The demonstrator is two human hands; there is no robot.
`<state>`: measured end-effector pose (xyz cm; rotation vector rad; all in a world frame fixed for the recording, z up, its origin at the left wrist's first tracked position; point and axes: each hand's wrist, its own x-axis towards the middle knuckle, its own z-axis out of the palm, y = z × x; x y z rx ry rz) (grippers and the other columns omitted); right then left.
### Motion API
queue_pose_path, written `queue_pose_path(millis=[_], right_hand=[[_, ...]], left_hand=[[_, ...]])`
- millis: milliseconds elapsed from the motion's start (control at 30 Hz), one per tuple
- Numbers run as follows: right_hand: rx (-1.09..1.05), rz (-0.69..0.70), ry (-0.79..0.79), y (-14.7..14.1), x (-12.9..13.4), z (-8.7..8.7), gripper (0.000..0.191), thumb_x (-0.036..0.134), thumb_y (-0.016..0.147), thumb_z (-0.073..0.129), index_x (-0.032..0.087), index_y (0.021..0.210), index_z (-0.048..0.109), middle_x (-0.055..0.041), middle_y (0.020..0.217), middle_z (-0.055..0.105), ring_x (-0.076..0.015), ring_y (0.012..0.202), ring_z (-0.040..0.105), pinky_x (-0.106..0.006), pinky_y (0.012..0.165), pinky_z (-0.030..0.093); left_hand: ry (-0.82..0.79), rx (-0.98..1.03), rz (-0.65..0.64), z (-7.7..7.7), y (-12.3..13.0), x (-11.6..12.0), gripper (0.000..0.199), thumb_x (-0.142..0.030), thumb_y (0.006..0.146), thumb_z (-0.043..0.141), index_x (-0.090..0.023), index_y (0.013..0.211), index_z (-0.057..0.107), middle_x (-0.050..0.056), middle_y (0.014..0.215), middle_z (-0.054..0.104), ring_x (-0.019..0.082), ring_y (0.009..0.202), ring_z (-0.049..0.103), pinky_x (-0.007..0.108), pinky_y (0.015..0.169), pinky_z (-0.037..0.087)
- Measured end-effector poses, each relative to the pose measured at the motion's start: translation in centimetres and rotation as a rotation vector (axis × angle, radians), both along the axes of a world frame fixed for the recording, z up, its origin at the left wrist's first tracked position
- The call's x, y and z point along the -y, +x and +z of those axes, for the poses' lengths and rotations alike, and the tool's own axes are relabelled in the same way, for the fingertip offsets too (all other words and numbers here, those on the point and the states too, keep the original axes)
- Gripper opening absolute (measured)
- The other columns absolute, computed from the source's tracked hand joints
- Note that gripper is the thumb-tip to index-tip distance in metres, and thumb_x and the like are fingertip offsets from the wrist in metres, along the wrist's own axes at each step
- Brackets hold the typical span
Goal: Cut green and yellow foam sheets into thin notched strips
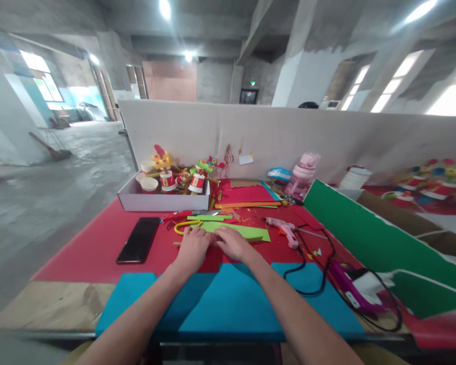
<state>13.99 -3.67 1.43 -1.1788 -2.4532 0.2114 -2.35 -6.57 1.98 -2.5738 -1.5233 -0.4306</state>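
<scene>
My left hand and my right hand are close together over the middle of the red-covered table. Both have curled fingers, closed on a narrow green paper strip whose ends stick out on either side; its middle is hidden under the fingers. Just beyond lies a larger light-green paper piece. Yellow-handled scissors rest by the left fingertips, their blades partly covered. Another green strip lies farther back.
A black phone lies left. Right are a pink glue gun with its cable and a purple power strip. A white box holds paper-cup figures at the back. A green board borders the right; blue sheets cover the front edge.
</scene>
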Motion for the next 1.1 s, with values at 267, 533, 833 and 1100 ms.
queue_pose_path(millis=[267,533,833,1100], right_hand=[[-0.442,-0.488,0.685,2.4,-1.5,1.5,0.01,0.019,0.092,0.049,0.02,0.086,0.057,-0.006,0.086,0.062,-0.0205,0.087,0.053,-0.036,0.086,0.037],[-0.388,-0.348,0.654,1.9,-1.9,-0.1,0.009,0.022,0.089,0.056,0.023,0.082,0.062,-0.004,0.089,0.064,-0.0198,0.087,0.055,-0.038,0.089,0.039],[-0.42,-0.208,0.503,1.8,-2.0,-0.4,0.015,0.021,0.093,0.048,0.023,0.085,0.06,-0.0022,0.096,0.069,-0.018,0.095,0.061,-0.046,0.109,0.024],[-0.481,-0.189,0.292,2.1,-2.5,-0.9,0.013,0.02,0.091,0.05,0.021,0.078,0.055,-0.0022,0.08,0.065,-0.0183,0.081,0.058,-0.033,0.088,0.039]], left_hand=[[0.154,1.024,0.059,2.1,3.8,-5.1,0.01,-0.019,0.082,0.052,-0.018,0.083,0.062,0.01,0.09,0.063,0.026,0.094,0.054,0.041,0.085,0.038],[-0.852,1.807,-0.425,-1.5,4.2,-5.6,0.025,-0.022,0.067,0.072,-0.013,0.09,0.066,0.011,0.094,0.071,0.023,0.09,0.066,0.035,0.084,0.048],[-0.718,1.93,-0.21,-1.4,4.5,-6.0,0.035,-0.04,0.068,0.075,-0.007,0.081,0.071,0.01,0.067,0.071,0.022,0.074,0.068,0.036,0.083,0.05],[-0.671,1.828,-0.193,-2.2,4.1,-6.3,0.035,-0.042,0.071,0.072,-0.009,0.082,0.073,0.007,0.071,0.069,0.013,0.065,0.059,0.027,0.072,0.046]])
